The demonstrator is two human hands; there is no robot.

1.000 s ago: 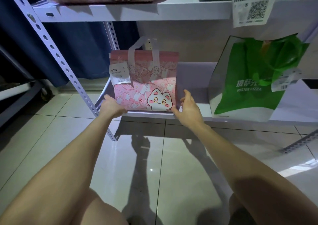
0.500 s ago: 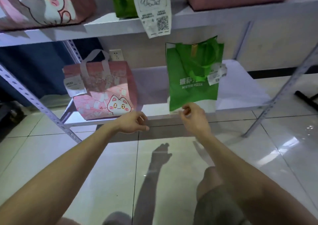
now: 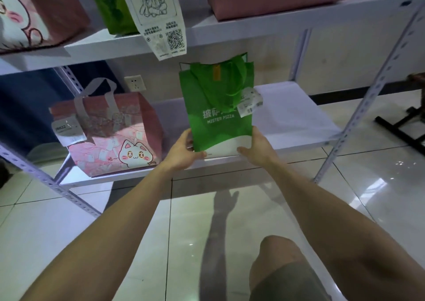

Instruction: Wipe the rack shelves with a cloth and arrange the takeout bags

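Observation:
A green takeout bag marked MISTER PIZZA stands upright on the low white rack shelf. My left hand grips its lower left corner and my right hand grips its lower right corner. A white receipt tag hangs from the bag's handles. To the left on the same shelf sits a pink bag with a cartoon cat, untouched. No cloth is in view.
The upper shelf carries pink bags, a green bag and a white paper bag with a QR code hanging over its edge. Slotted metal rack posts stand at left and right. Glossy tiled floor lies below; my knee shows at bottom.
My hands left the pink cat bag, moved right, and now hold the green bag by both lower corners. My view has shifted right along the shelf.

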